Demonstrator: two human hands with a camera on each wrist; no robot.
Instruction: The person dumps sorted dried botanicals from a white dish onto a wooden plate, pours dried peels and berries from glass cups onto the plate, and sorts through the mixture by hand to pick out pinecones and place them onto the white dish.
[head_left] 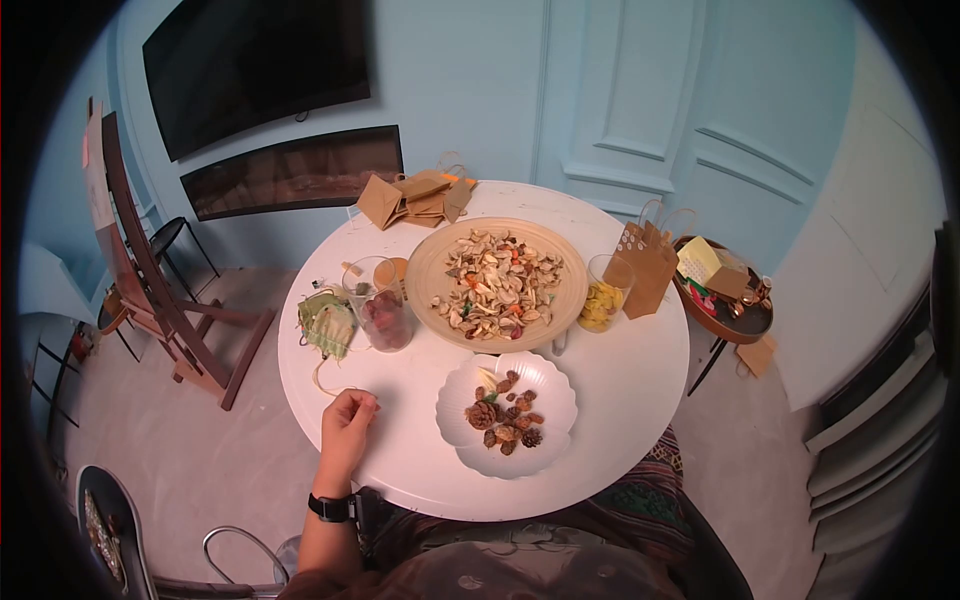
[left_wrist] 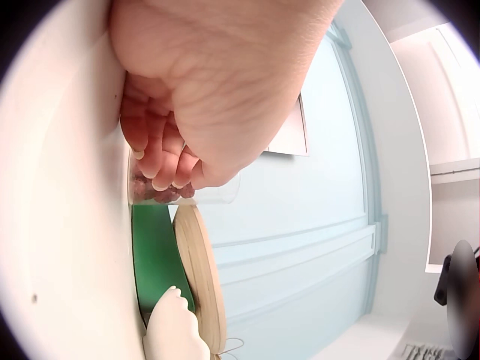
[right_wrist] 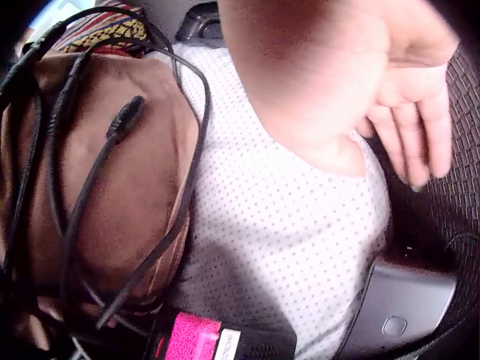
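My left hand [head_left: 347, 432] rests at the table's left front, its fingers loosely bent. In the left wrist view, no item shows in the bent fingers [left_wrist: 161, 150] of the left hand [left_wrist: 217, 82]. Beside it in the head view, a thin cord runs from a green mesh pouch [head_left: 328, 324]; whether the hand touches it, I cannot tell. To its right is a white scalloped plate [head_left: 458, 425] with pine cones [head_left: 482, 414]. Off the table, my right hand [right_wrist: 352, 90] hangs with relaxed fingers beside a dotted white cloth [right_wrist: 255, 217] and a dark woven surface [right_wrist: 457, 150].
A large round tray [head_left: 425, 285] holds dried petals. Clear cups with red pieces [head_left: 385, 318] and yellow pieces [head_left: 600, 307] flank it. Paper bags [head_left: 420, 197] lie at the back; another bag [head_left: 650, 270] stands at right. A grey device [right_wrist: 405, 300] and black cables [right_wrist: 90, 172] are near the right hand.
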